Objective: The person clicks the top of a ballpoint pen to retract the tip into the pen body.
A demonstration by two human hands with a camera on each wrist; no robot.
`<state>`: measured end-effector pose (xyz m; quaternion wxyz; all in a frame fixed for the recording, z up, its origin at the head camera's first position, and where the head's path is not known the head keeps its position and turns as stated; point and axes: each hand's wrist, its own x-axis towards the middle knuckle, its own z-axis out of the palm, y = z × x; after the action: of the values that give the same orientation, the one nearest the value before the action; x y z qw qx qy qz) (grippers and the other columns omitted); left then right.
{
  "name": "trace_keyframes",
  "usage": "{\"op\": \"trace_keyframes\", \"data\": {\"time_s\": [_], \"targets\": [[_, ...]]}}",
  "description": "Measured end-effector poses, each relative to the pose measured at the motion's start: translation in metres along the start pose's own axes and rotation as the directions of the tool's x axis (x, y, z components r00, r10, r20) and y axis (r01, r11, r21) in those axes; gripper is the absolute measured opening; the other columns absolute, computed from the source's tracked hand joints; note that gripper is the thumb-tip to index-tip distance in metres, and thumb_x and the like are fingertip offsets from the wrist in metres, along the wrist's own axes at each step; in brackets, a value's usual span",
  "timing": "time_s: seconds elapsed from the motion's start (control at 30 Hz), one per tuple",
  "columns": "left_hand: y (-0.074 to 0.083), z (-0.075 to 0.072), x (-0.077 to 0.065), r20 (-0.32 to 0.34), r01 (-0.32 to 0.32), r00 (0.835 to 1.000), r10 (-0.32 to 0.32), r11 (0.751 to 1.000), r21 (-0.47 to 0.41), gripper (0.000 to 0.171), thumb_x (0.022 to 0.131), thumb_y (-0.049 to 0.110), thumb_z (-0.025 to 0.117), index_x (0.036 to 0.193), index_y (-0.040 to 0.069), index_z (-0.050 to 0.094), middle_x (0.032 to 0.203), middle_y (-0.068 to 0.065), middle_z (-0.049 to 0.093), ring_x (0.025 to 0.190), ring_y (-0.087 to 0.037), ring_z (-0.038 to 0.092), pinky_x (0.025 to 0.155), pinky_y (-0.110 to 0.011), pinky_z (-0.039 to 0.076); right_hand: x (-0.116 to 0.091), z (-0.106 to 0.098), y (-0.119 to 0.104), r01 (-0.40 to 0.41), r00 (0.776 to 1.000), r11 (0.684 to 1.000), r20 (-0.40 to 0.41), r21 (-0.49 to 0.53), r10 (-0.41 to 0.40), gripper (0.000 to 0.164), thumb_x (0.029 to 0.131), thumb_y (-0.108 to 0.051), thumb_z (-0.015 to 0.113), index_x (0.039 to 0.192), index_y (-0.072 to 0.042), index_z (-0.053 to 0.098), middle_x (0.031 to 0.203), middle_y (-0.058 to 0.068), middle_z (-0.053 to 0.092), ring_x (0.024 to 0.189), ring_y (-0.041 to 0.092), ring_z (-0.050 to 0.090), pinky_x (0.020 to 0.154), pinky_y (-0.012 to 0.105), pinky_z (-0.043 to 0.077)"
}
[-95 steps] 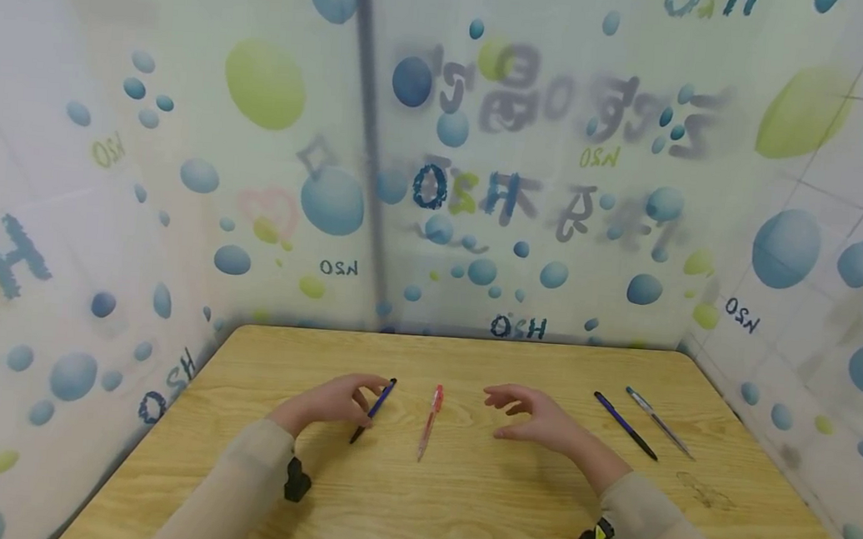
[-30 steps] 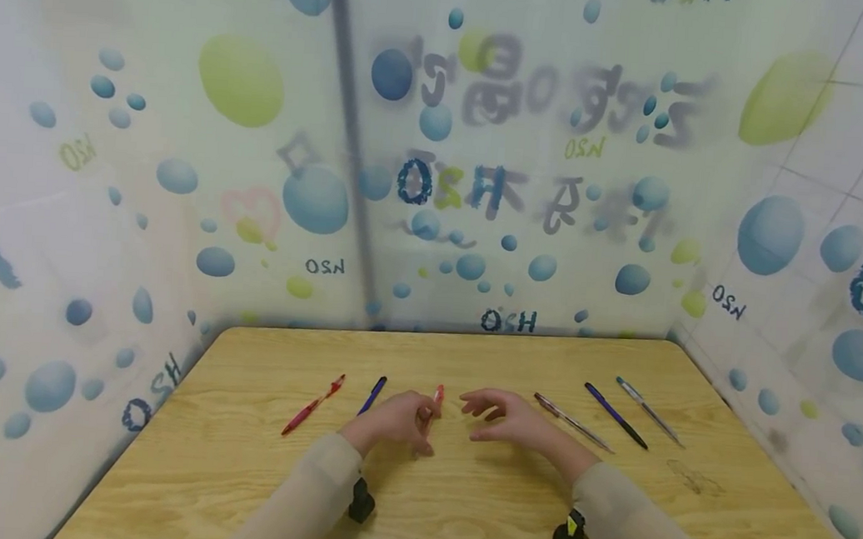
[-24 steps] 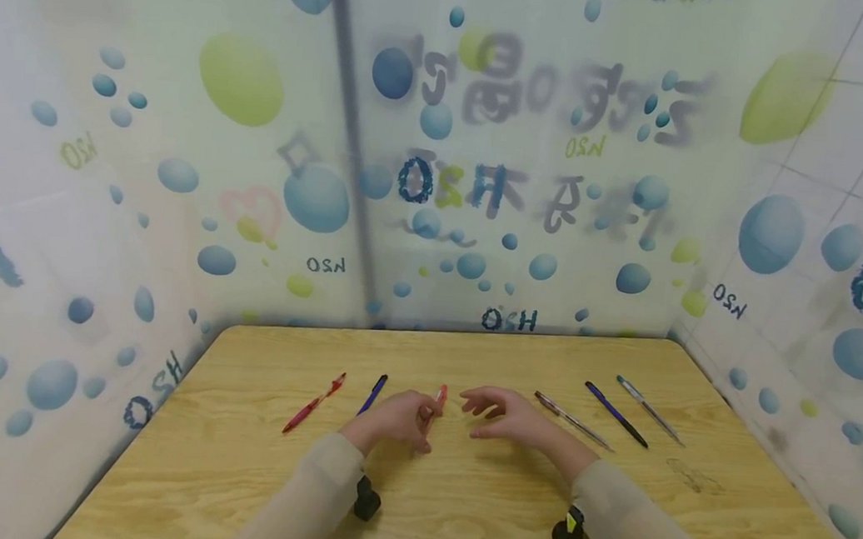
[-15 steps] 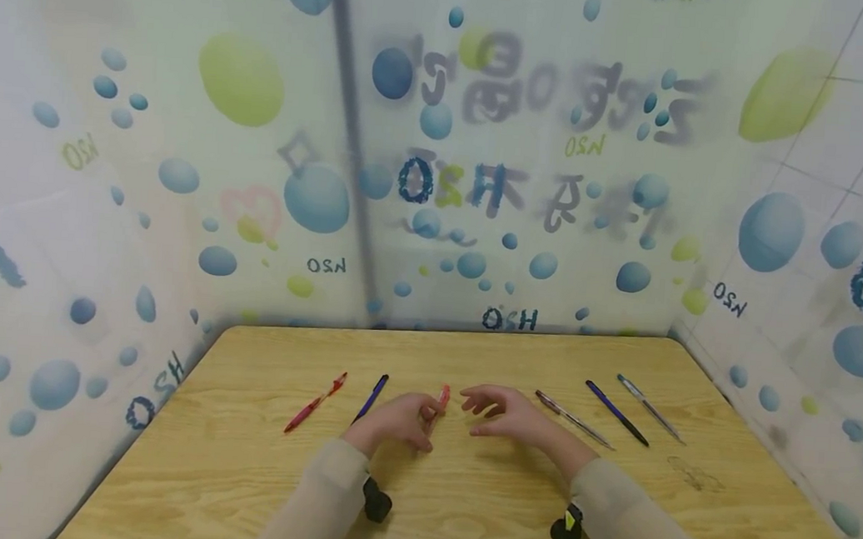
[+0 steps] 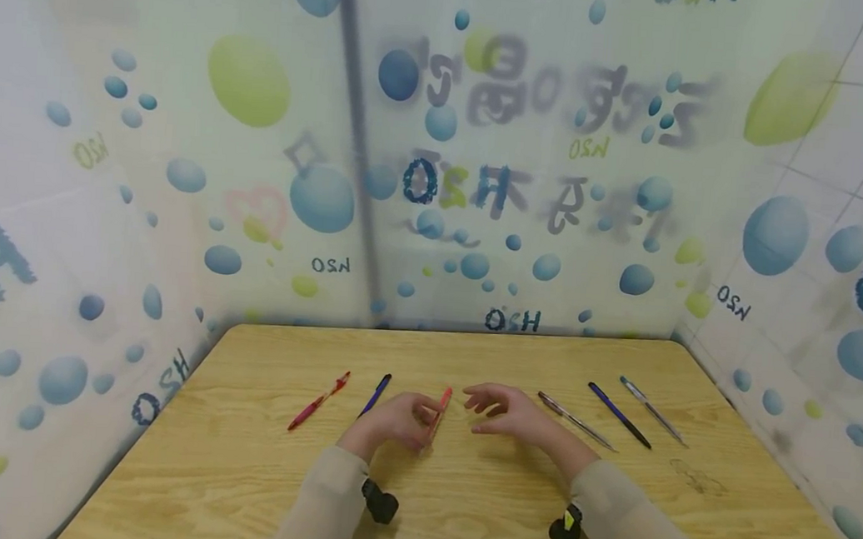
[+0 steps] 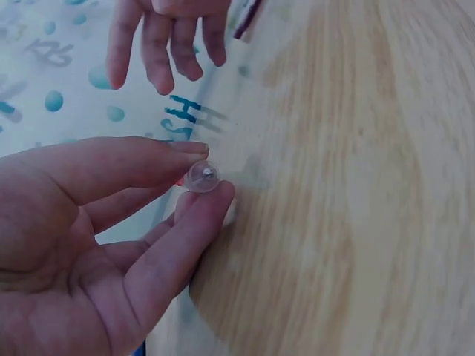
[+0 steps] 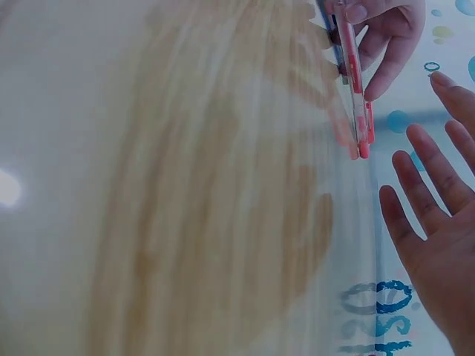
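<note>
My left hand (image 5: 394,420) pinches a pink-red gel pen (image 5: 446,399) between thumb and fingers near the middle of the table. The left wrist view shows that pen's clear tip end (image 6: 202,177) pointing at the camera. Seen from the right wrist, its pink barrel (image 7: 352,67) slants down from the fingers, near the tabletop; whether it touches the wood I cannot tell. Just right of it, my right hand (image 5: 510,410) hovers with fingers spread and loosely bent, holding nothing. A blue pen (image 5: 375,395) lies partly hidden behind the left hand.
Farther left on the wooden table (image 5: 460,505) lies a red pen (image 5: 319,401). On the right side lie a clear dark-ended pen (image 5: 577,421), a blue-and-black pen (image 5: 619,415) and a clear blue-topped pen (image 5: 652,409). A patterned curtain (image 5: 450,221) hangs behind.
My left hand has moved right from the blue pen to the pink-red pen and pinches it. Lately that pen has shifted slightly right. My right hand has stayed nearly still, fingers apart.
</note>
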<state>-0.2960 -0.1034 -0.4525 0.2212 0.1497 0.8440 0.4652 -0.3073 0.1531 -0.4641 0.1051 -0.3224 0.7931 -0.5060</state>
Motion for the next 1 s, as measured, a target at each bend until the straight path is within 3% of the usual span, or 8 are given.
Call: {"op": "trace_keyframes", "data": {"time_s": [0.2, 0.37, 0.6, 0.7, 0.83, 1.0], "targets": [[0.0, 0.0, -0.002, -0.013, 0.046, 0.999, -0.049, 0.985, -0.164, 0.058, 0.077, -0.011, 0.071, 0.132, 0.0, 0.057, 0.108, -0.016, 0.063, 0.082, -0.023, 0.066, 0.071, -0.038, 0.056, 0.006, 0.003, 0.002, 0.007, 1.0, 1.0, -0.02, -0.016, -0.007, 0.053, 0.089, -0.004, 0.07, 0.138, 0.002, 0.05, 0.119, 0.015, 0.063, 0.109, 0.033, 0.058, 0.094, 0.052, 0.046], [0.004, 0.001, -0.002, -0.004, 0.022, 1.0, -0.024, 0.965, -0.262, 0.058, 0.083, -0.005, 0.071, 0.138, 0.003, 0.053, 0.116, -0.017, 0.061, 0.088, -0.024, 0.066, 0.074, -0.038, 0.055, 0.009, 0.004, 0.0, 0.011, 0.999, 1.0, -0.037, 0.018, -0.01, 0.054, 0.089, -0.004, 0.07, 0.139, 0.0, 0.05, 0.12, 0.018, 0.062, 0.111, 0.035, 0.057, 0.094, 0.053, 0.045], [0.017, 0.003, -0.003, -0.048, -0.113, 0.994, 0.103, 0.919, -0.377, 0.069, 0.085, -0.01, 0.068, 0.145, 0.013, 0.046, 0.125, -0.021, 0.055, 0.1, -0.035, 0.063, 0.075, -0.041, 0.055, 0.013, 0.002, -0.013, 0.065, 0.989, 0.994, -0.141, 0.089, -0.052, 0.055, 0.089, -0.001, 0.07, 0.14, 0.0, 0.05, 0.122, 0.021, 0.06, 0.11, 0.038, 0.055, 0.094, 0.05, 0.046], [0.021, 0.003, -0.004, -0.072, -0.177, 0.984, 0.161, 0.894, -0.413, 0.079, 0.084, -0.012, 0.068, 0.15, 0.017, 0.038, 0.127, -0.023, 0.055, 0.109, -0.043, 0.059, 0.078, -0.042, 0.055, 0.011, 0.001, -0.031, 0.057, 0.982, 0.992, -0.187, 0.117, -0.034, 0.056, 0.089, -0.001, 0.07, 0.14, 0.002, 0.048, 0.123, 0.023, 0.059, 0.112, 0.041, 0.053, 0.095, 0.05, 0.045], [0.028, 0.003, -0.005, -0.106, -0.258, 0.966, 0.236, 0.864, -0.433, 0.087, 0.085, -0.011, 0.069, 0.155, 0.021, 0.027, 0.131, -0.026, 0.053, 0.114, -0.046, 0.056, 0.081, -0.043, 0.055, 0.011, -0.002, -0.051, 0.06, 0.967, 0.987, -0.254, 0.15, -0.02, 0.057, 0.088, 0.005, 0.068, 0.14, 0.007, 0.046, 0.126, 0.027, 0.055, 0.114, 0.049, 0.05, 0.097, 0.056, 0.042], [0.041, 0.005, -0.008, -0.146, -0.325, 0.946, 0.291, 0.85, -0.415, 0.092, 0.085, -0.009, 0.069, 0.156, 0.024, 0.021, 0.131, -0.023, 0.053, 0.113, -0.042, 0.057, 0.082, -0.042, 0.055, 0.018, -0.004, -0.041, 0.067, 0.947, 0.98, -0.322, 0.187, -0.003, 0.059, 0.089, 0.005, 0.067, 0.144, 0.003, 0.043, 0.131, 0.026, 0.052, 0.116, 0.048, 0.048, 0.096, 0.046, 0.045]]}}
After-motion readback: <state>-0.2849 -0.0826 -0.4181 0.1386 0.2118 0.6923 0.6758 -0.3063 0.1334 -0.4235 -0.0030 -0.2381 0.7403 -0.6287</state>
